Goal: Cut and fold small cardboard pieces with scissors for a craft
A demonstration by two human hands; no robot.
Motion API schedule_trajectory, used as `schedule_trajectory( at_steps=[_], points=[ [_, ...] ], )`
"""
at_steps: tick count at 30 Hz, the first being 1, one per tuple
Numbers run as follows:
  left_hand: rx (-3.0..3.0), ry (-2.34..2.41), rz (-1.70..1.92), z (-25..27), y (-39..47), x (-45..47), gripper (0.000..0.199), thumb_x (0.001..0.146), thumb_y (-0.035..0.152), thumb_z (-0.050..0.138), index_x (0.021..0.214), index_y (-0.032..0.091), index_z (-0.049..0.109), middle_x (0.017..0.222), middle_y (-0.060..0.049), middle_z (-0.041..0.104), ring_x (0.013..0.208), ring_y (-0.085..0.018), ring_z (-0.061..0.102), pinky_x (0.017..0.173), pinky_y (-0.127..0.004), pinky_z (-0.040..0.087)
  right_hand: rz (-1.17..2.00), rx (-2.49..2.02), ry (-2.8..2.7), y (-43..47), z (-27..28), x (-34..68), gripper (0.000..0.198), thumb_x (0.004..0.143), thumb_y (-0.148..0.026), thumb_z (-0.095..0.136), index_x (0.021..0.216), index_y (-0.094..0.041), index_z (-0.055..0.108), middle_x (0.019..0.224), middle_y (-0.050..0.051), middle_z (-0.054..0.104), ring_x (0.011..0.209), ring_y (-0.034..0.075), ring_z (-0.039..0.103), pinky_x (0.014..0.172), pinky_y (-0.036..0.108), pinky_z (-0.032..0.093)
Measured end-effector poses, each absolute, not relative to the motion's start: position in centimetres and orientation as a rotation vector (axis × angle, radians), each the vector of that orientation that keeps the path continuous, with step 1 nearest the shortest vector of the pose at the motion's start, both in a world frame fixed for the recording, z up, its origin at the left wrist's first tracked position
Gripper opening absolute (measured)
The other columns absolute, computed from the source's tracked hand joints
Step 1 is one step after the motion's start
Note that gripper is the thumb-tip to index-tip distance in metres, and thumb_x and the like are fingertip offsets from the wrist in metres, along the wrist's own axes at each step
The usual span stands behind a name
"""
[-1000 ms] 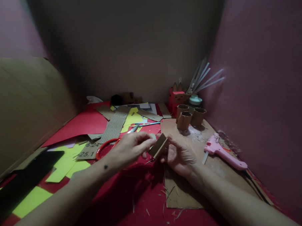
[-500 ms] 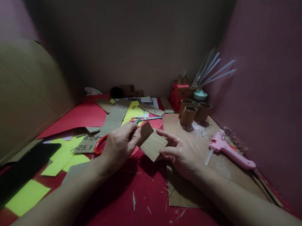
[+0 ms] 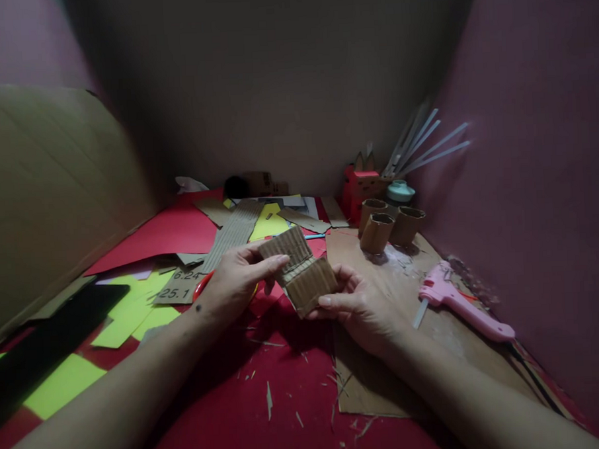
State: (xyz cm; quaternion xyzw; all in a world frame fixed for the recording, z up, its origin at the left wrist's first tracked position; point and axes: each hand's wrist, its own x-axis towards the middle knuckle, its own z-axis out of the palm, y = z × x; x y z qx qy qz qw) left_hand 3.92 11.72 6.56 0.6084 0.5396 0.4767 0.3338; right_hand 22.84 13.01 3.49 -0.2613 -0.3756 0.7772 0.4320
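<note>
Cardboard point(image 3: 311, 287): we hold it over the red table point(image 3: 228, 413), by the mat's point(image 3: 376, 390) left edge, its ribbed panels meeting at a crease.
Our left hand point(image 3: 239, 277): pinched closed on its left panel.
Our right hand point(image 3: 357, 305): fingers bent, gripping its right end.
Tubes point(image 3: 378, 237): three, near the mat's far edge.
Glue gun point(image 3: 454, 302): along the mat's right edge.

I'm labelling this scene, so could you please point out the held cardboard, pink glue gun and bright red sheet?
Held cardboard point(image 3: 309, 285): head view, lower panel's face.
Pink glue gun point(image 3: 453, 299): head view, middle of body.
Bright red sheet point(image 3: 158, 236): head view, middle of surface.
</note>
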Motion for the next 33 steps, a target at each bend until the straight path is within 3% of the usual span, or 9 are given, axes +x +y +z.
schedule_trajectory(
  at_steps=[3, 7, 9, 20, 25, 28, 33],
  points=[
    [1.645, 1.465, 1.174, 6.4, 11.5, 4.1, 0.03, 0.083, 0.032, 0.057, 0.105, 0.016, 0.07, 0.083, -0.005, 0.071, 0.066, -0.016, 0.062, 0.059, -0.028, 0.051, 1.944, -0.605, -0.93, 12.9, 3.7, 22.9, 0.031, 0.057, -0.009, 0.077, 0.084, -0.016, 0.063, 0.089, 0.007, 0.069, 0.083, 0.023, 0.068, 0.072, 0.039, 0.058],
    [2.03, 1.376, 1.117, 5.7, 11.4, 4.2, 0.035, 0.091, 0.024, 0.045, 0.121, 0.023, 0.064, 0.105, -0.005, 0.068, 0.094, -0.019, 0.062, 0.085, -0.033, 0.05, 1.917, -0.595, -0.876, 13.1, 3.9, 22.9, 0.031, 0.057, -0.01, 0.079, 0.082, -0.017, 0.063, 0.085, 0.005, 0.07, 0.078, 0.023, 0.069, 0.066, 0.036, 0.058],
    [2.154, 1.369, 1.081, 5.5, 11.5, 4.1, 0.035, 0.093, 0.023, 0.041, 0.12, 0.021, 0.063, 0.109, -0.006, 0.066, 0.101, -0.02, 0.059, 0.09, -0.034, 0.048, 1.922, -0.604, -0.85, 13.2, 3.9, 22.8, 0.032, 0.056, -0.009, 0.079, 0.082, -0.018, 0.062, 0.084, 0.005, 0.07, 0.077, 0.022, 0.069, 0.065, 0.034, 0.058],
    [2.13, 1.37, 1.003, 7.1, 10.6, 4.5, 0.036, 0.094, 0.026, 0.038, 0.122, 0.02, 0.06, 0.123, -0.008, 0.061, 0.117, -0.024, 0.053, 0.101, -0.04, 0.041, 1.912, -0.644, -0.821, 13.5, 3.4, 22.7, 0.036, 0.055, -0.007, 0.08, 0.086, -0.017, 0.063, 0.089, 0.006, 0.07, 0.08, 0.02, 0.068, 0.067, 0.03, 0.058],
    [2.164, 1.334, 1.045, 6.3, 10.6, 4.4, 0.042, 0.088, 0.041, 0.055, 0.125, 0.021, 0.056, 0.121, -0.007, 0.062, 0.111, -0.026, 0.057, 0.095, -0.041, 0.046, 1.942, -0.635, -0.85, 13.4, 3.4, 22.8, 0.039, 0.055, -0.008, 0.08, 0.09, -0.016, 0.064, 0.087, 0.006, 0.07, 0.076, 0.019, 0.068, 0.065, 0.028, 0.057],
    [2.159, 1.385, 1.105, 5.4, 10.5, 5.0, 0.046, 0.083, 0.037, 0.064, 0.124, 0.02, 0.053, 0.118, -0.007, 0.063, 0.106, -0.024, 0.059, 0.09, -0.039, 0.048, 1.955, -0.626, -0.87, 13.4, 3.2, 22.8, 0.042, 0.055, -0.01, 0.081, 0.093, -0.015, 0.064, 0.085, 0.005, 0.069, 0.073, 0.018, 0.068, 0.063, 0.026, 0.057],
    [2.149, 1.321, 1.275, 4.7, 10.4, 5.7, 0.033, 0.088, 0.03, 0.061, 0.12, 0.022, 0.057, 0.115, -0.005, 0.064, 0.107, -0.021, 0.058, 0.091, -0.036, 0.047, 1.97, -0.57, -0.96, 13.4, 2.6, 22.6, 0.041, 0.059, -0.014, 0.081, 0.096, -0.016, 0.066, 0.09, 0.005, 0.069, 0.071, 0.017, 0.066, 0.065, 0.029, 0.056]
  ],
)
